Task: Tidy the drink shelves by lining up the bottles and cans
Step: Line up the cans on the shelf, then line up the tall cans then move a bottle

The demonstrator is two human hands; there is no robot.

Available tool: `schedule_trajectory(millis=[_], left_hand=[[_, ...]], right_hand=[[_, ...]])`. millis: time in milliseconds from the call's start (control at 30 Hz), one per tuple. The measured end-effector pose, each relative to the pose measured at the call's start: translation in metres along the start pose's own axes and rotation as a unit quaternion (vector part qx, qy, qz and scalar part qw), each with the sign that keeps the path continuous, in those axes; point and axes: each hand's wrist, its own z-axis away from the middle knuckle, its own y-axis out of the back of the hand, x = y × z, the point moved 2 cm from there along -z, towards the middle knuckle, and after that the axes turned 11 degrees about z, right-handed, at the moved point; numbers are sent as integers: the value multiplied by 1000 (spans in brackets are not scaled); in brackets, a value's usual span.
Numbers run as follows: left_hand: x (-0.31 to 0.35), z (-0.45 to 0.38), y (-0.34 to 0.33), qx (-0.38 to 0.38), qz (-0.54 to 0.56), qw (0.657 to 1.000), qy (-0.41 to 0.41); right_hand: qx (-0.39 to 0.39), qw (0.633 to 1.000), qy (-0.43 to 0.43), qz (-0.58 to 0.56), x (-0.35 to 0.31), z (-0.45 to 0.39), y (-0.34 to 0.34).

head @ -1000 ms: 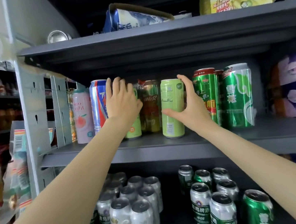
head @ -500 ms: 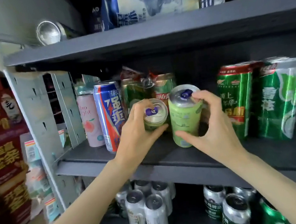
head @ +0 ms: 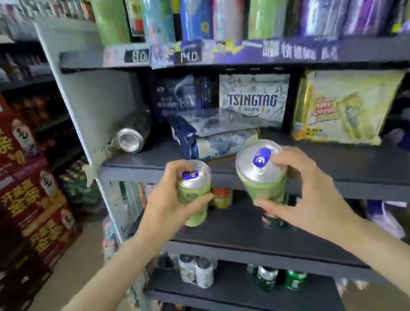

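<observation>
Filling most of the view, a dark grey shelving unit (head: pixel 384 178) stands with several boards one above another, its pale upright post on the left. Beside it on the left rises a stack of red cartons (head: pixel 17 180) with yellow lettering. The topmost board carries a blurred row of tall cans in green, blue and purple above price tags. The board below bears a white Tsingtao beer case (head: pixel 253 96), a yellow carton (head: pixel 343 108) to its right, a dark blue pack (head: pixel 212 138) lying flat in front, and a silver can on its side (head: pixel 131 136) near the post. Lower boards hold groups of silver cans (head: pixel 197 272) and green cans (head: pixel 277 276). In front of the middle board, two bare forearms reach up from the bottom edge. The right hand (head: pixel 308 196) has its fingers and thumb curled round the right green can (head: pixel 262 174), which is tilted so its silver top and blue tab face the camera. The left hand (head: pixel 169 207) grips the left green can (head: pixel 195 195) in the same way, fingers over the rim and thumb across the side. Both cans are held in the air, just above the middle board and apart from each other. A small orange can (head: pixel 222 197) shows between them, further back.
</observation>
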Motion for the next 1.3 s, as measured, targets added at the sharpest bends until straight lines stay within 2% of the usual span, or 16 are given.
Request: schedule_trajectory(millis=[233,367,500,667,933,1067,1300], left_hand=[[159,-88,71,-15,32,996,-76],[194,-129,106,3,45,994,-96],[196,-165,140,46,75,992,-88],[190,-211,170,105,62,989,-85],[144,-252,194,193,-8,981,-6],[132,-262,196,192,-26,981,9],[121,-284,185,170,-63,983,13]], right_hand=[[62,997,-1,-40,-60,-102,118],[79,995,-20,-54,-79,-147,146],[109,991,-50,-66,-81,-188,144],[151,984,-88,-42,-81,-241,123],[118,987,-110,13,-74,-297,63],[80,989,-117,30,-75,-304,45],[45,976,-119,176,-80,-320,35]])
